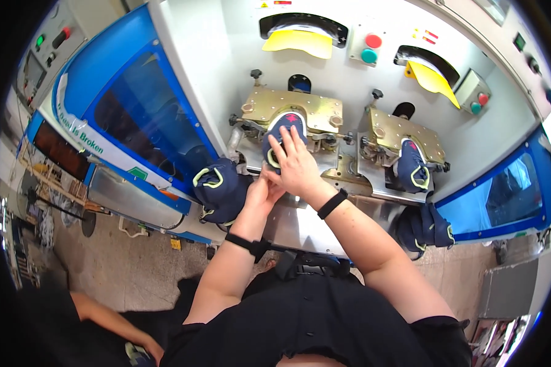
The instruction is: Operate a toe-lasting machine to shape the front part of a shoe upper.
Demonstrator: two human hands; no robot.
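Observation:
A navy shoe upper (286, 125) with pale green trim and a pink mark sits on the left brass-coloured clamp station (291, 107) of a white machine. My right hand (295, 164) lies flat over its heel end, fingers spread and pressing on it. My left hand (262, 189) is tucked just below and under the right one, at the lower edge of the upper; its grip is hidden. Both wrists wear black bands.
A second navy upper (412, 165) sits in the right clamp station (404, 131). More navy uppers hang at the left (219, 186) and lower right (425, 227). Yellow pads (299, 41) and red and green buttons (371, 49) are above. Another person's arm (113, 321) is at lower left.

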